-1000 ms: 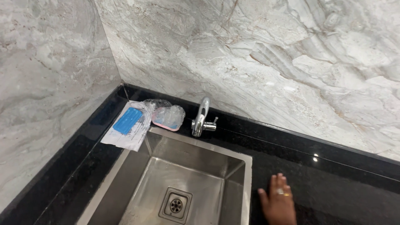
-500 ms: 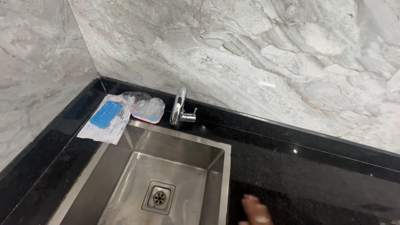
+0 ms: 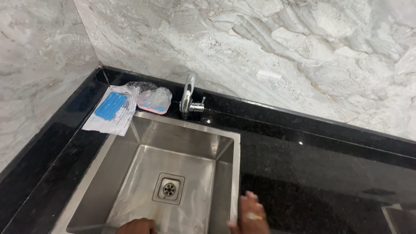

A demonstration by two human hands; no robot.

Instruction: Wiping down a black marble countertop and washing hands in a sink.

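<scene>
One steel sink (image 3: 143, 143) with one drain (image 3: 169, 188), set in the black tabletop (image 3: 312, 173). Right hand (image 3: 250, 214), one ring, lies flat with its grip spread on the sink's right rim. Left hand (image 3: 138, 226) at the front rim, grip cannot be told. One faucet (image 3: 188, 95); one blue sponge (image 3: 110, 105) on one paper sheet (image 3: 113, 119); one pink wrapped soap dish (image 3: 154, 101).

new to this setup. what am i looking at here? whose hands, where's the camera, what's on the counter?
No robot: one camera on a person's head looks down at their own bare hands. The left hand is at the near rim of the square stainless steel sink; the right hand, wearing a ring, rests flat on the black polished stone counter. Neither holds anything. Behind the sink stands a chrome tap; left of it lie a pink block in clear plastic wrap and a blue ribbed bar on white paper.
</scene>
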